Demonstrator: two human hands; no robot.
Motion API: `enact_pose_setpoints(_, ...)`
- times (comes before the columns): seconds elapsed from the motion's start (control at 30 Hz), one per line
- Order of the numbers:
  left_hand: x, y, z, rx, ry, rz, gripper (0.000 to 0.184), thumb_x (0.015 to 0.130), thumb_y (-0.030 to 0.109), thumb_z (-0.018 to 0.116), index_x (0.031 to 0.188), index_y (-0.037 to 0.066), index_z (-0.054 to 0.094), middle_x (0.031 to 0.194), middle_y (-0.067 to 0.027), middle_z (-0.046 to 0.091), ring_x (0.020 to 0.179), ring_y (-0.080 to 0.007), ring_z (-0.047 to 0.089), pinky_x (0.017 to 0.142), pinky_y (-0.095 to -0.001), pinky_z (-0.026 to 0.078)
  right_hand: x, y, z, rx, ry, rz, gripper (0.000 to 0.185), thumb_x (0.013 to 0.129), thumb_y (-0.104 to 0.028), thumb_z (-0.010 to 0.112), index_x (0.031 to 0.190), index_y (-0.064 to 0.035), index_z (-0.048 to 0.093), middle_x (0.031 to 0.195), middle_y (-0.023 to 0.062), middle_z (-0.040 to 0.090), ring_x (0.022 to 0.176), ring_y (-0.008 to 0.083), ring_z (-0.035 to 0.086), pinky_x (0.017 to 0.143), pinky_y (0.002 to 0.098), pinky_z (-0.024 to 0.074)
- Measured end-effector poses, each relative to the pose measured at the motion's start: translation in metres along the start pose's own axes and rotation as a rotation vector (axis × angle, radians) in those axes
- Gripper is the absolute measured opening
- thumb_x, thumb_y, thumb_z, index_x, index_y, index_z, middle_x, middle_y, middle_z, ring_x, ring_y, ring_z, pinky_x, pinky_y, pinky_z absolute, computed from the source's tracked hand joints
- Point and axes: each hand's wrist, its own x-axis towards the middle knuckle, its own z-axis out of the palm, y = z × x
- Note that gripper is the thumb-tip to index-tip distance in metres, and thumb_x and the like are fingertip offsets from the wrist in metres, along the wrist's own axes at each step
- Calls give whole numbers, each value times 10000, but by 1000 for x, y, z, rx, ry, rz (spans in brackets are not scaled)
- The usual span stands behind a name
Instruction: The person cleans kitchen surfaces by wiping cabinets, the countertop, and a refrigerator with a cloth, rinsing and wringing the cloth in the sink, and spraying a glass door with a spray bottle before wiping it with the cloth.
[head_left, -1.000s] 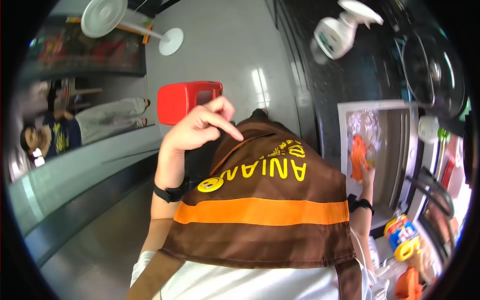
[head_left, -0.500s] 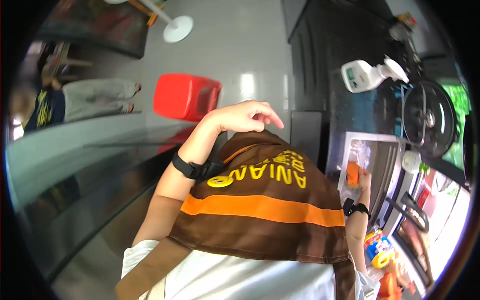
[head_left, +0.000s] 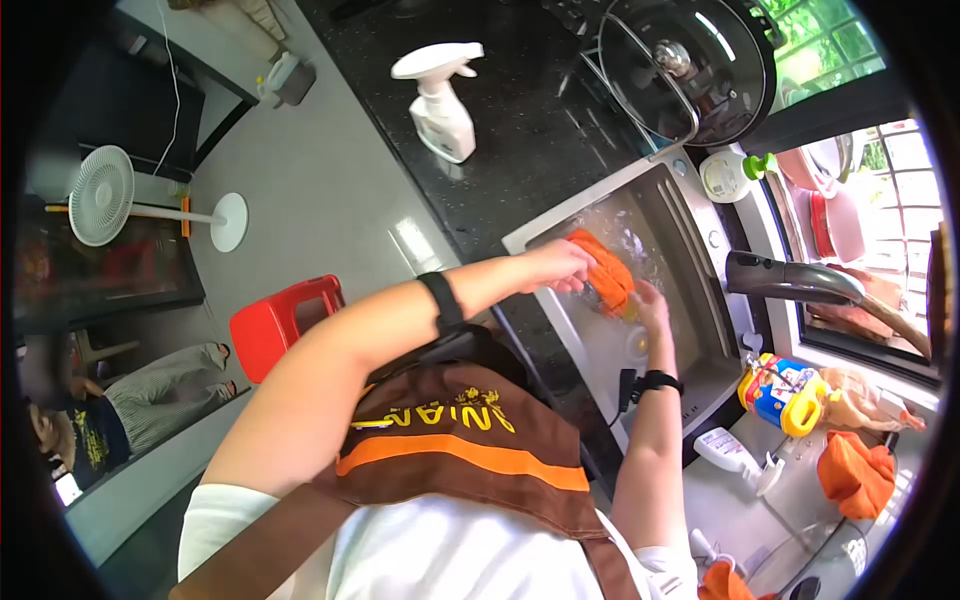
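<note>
Head view looks down on a glossy black worktop (head_left: pixel 520 190) that slants across the picture, with a sink (head_left: pixel 700 320) set into it. A white spray bottle (head_left: pixel 443 125) stands on the worktop, and a dark round lid (head_left: pixel 725 75) with a knob lies beyond the sink, near a soap bottle (head_left: pixel 722 178) with a green pump. The tap (head_left: pixel 795 278) sits by a bright barred window (head_left: pixel 905 190). Across the grey floor (head_left: pixel 380 210) are a red stool (head_left: pixel 262 338), a white fan (head_left: pixel 102 196) and another person (head_left: pixel 165 400) in striped trousers.

Both arms reach out over the sink, each with a black band at the wrist. The left arm crosses in front of the body, bent at the elbow; the right runs straighter. Between the hands, above the basin, is an orange cloth (head_left: pixel 605 278). The left hand (head_left: pixel 560 266) grips its near side with bent fingers; the right hand (head_left: pixel 652 308) pinches the opposite end.
</note>
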Motion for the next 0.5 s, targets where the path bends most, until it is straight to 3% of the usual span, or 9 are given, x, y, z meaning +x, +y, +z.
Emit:
enact_pose_setpoints(0.07,46,1,21,25,124,-61,415,864,224,501,1261,102,492,1117,-75,557,966,-169,571,857,-302,440,6,-2,24,-79,-80,81,564,760,-215,699,1270,-68,508,1073,179,628,1013,264,598,872,343,459)
enact_pose_setpoints(0.2,113,-9,30,-3,250,-107,552,882,336,506,1373,132,360,1337,-104,449,1211,-227,446,953,-404,380,12,-34,83,-644,-163,-259,463,729,-136,662,1175,-63,561,1034,197,611,1042,336,553,887,421,451)
enact_pose_setpoints(0.23,133,-26,24,-63,174,-75,634,887,402,499,1421,151,266,1425,-109,353,1317,-254,315,993,-463,330,17,-23,87,-231,-303,-261,316,735,-132,644,1032,-32,604,1011,220,606,1039,377,543,873,434,449)
enact_pose_setpoints(0.27,143,-34,25,-61,252,-87,696,889,442,499,1439,127,210,1443,-106,324,1321,-246,315,1000,-446,332,11,-2,91,-233,-326,-278,316,735,-132,644,1032,-32,604,1011,220,606,1039,377,543,873,434,449)
enact_pose_setpoints(0.33,156,-44,21,-71,307,-141,626,900,449,480,1369,68,317,1355,-130,430,1228,-240,427,966,-431,371,22,26,93,-126,25,-416,170,735,-97,617,890,-29,606,887,144,639,871,322,609,771,395,479)
enact_pose_setpoints(0.37,167,-51,16,-72,332,-154,610,904,451,474,1346,48,352,1326,-138,465,1197,-238,465,955,-426,384,38,23,98,-120,21,-434,170,735,-97,617,890,-29,606,887,144,639,871,322,609,771,395,479)
enact_pose_setpoints(0.4,189,-71,15,-166,291,-119,570,907,450,468,1298,43,384,1277,-140,493,1154,-235,488,936,-414,397,45,21,104,71,-100,-3,145,735,-78,602,873,-35,604,863,100,631,831,243,600,728,352,471)
enact_pose_setpoints(0.47,238,-123,22,-366,193,-66,505,914,447,458,1201,31,449,1178,-144,548,1067,-228,535,900,-390,423,35,17,105,244,-227,459,123,735,-58,587,856,-42,603,840,56,622,792,164,591,685,310,462)
enact_pose_setpoints(0.5,255,-142,25,-466,145,-39,482,917,446,453,1153,26,481,1129,-146,576,1024,-224,559,882,-378,436,24,5,94,490,-191,262,114,738,-84,596,833,-23,612,909,97,615,914,201,568,763,318,442)
